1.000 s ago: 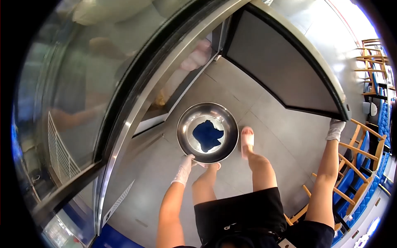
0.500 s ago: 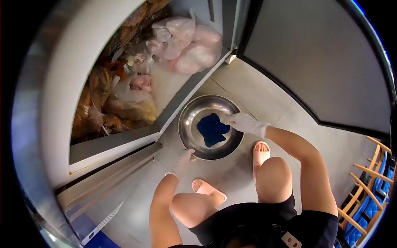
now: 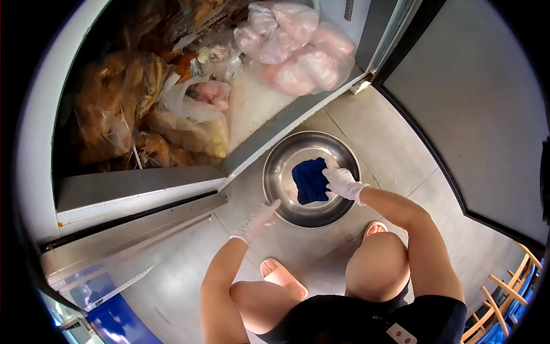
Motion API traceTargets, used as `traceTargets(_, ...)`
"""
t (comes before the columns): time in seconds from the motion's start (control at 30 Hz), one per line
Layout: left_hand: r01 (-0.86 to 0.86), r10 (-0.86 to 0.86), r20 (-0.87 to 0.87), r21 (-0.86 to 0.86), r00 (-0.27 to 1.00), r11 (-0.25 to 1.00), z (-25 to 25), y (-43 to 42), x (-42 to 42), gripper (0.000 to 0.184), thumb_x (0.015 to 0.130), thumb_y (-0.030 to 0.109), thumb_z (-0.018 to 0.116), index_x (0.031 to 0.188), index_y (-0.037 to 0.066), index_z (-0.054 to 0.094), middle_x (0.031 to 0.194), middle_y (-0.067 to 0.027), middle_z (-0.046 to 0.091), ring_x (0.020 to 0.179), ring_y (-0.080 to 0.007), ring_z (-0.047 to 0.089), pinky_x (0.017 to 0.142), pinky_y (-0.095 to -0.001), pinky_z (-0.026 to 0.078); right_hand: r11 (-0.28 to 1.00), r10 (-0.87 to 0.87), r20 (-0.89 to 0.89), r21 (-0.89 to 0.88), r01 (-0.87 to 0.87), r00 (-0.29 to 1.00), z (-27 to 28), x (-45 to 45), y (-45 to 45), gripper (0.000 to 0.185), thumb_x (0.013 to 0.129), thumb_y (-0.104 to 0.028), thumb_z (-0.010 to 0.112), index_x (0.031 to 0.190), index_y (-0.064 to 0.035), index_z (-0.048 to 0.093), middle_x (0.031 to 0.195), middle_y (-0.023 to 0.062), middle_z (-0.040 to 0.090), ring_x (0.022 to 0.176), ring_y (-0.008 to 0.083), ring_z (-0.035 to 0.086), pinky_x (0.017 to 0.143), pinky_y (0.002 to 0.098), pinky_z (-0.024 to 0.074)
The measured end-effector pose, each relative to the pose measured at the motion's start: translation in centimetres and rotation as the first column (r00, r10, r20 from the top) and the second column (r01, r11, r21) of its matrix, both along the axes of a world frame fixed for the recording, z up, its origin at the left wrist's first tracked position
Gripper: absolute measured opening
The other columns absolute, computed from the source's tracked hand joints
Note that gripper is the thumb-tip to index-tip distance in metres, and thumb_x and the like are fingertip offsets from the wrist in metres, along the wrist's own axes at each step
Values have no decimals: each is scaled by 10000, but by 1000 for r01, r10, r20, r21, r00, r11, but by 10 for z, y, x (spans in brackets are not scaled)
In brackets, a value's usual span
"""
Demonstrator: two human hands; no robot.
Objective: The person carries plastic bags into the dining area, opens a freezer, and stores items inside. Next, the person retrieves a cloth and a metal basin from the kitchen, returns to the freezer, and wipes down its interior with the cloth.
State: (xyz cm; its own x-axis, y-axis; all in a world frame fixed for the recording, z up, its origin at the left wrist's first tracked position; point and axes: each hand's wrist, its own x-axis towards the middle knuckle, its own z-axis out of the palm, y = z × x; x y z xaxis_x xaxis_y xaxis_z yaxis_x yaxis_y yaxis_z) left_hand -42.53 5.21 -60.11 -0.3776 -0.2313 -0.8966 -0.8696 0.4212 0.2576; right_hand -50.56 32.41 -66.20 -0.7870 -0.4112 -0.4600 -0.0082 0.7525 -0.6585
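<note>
A wide steel bowl (image 3: 275, 198) rests on the floor in front of an open refrigerated cabinet. Inside it lies a dark blue cloth (image 3: 309, 182). My right hand (image 3: 342, 182), in a thin whitish glove, reaches over the bowl's right side, its fingers closed on the cloth's right edge. My left hand (image 3: 256, 222), gloved too, is at the bowl's lower left rim with its fingers apart and nothing held.
Pinkish filled bags (image 3: 309, 63) and bags of brownish food (image 3: 114, 109) lie on the cabinet floor (image 3: 252, 103). The open cabinet door (image 3: 470, 103) stands at the right. Wooden chairs (image 3: 504, 298) are at the lower right.
My right hand has come from the door to the bowl and taken hold of the cloth. My left hand has let go of the rim. The view has lowered, and the cabinet's inside now shows.
</note>
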Motion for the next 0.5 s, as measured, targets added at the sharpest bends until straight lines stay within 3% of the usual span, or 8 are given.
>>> traceTargets(0.07,221,-270,-129,-305,954,926,21,10,-12,516,765,354,637,1087,-34,528,927,-166,605,762,-265,623,697,-352,506,955,291,-157,103,-278,944,-16,2,11,88,725,-90,576,793,-48,610,821,169,617,779,331,616,689,402,489)
traceTargets(0.13,358,-651,-281,-651,706,669,25,10,-16,564,737,358,658,1143,-2,507,1040,-185,578,853,-281,608,764,-380,480,953,287,-180,-47,-300,941,-12,-1,9,99,701,-104,611,772,-39,587,803,153,604,735,321,598,671,382,484)
traceTargets(0.17,379,-636,-373,-564,676,734,22,10,-19,583,726,351,664,1166,11,491,1084,-189,551,903,-289,585,797,-382,465,934,291,-193,-154,-322,937,-2,-5,6,115,694,-107,621,778,-38,584,801,149,600,723,311,592,666,372,481)
traceTargets(0.2,402,-608,-463,-471,645,785,19,11,-24,605,716,345,670,1190,24,475,1128,-194,525,952,-297,563,831,-383,449,904,293,-208,-259,-341,933,12,-9,0,131,687,-110,631,783,-37,581,799,145,596,710,300,586,660,362,478)
traceTargets(0.27,443,-529,-604,-302,596,844,35,19,-33,673,688,306,693,1234,22,421,1220,-194,456,1103,-317,474,922,-370,395,844,116,343,-529,90,932,74,-19,-18,143,763,-132,618,840,-31,552,731,45,545,698,133,517,648,294,437)
traceTargets(0.33,399,-405,-737,-198,542,895,21,33,-38,665,680,224,703,1243,20,415,1203,-169,477,1127,-294,468,943,-347,380,794,105,282,-601,90,954,146,-34,-27,131,814,-152,577,850,-32,538,719,12,508,701,92,487,640,271,432)
traceTargets(0.37,291,-59,-682,231,729,928,18,40,-43,638,705,132,680,1268,27,400,1234,-118,470,1125,-211,473,920,-308,394,736,105,245,-671,90,964,161,-43,-33,128,819,-156,570,848,-36,536,718,9,506,691,86,479,629,259,427)
traceTargets(0.5,-196,386,-637,349,667,916,46,52,-79,235,853,55,522,1071,6,596,985,-58,621,942,-134,553,848,-258,424,605,37,410,-735,306,911,220,-85,-58,110,831,-155,572,893,-70,542,782,-24,519,712,57,479,648,215,411)
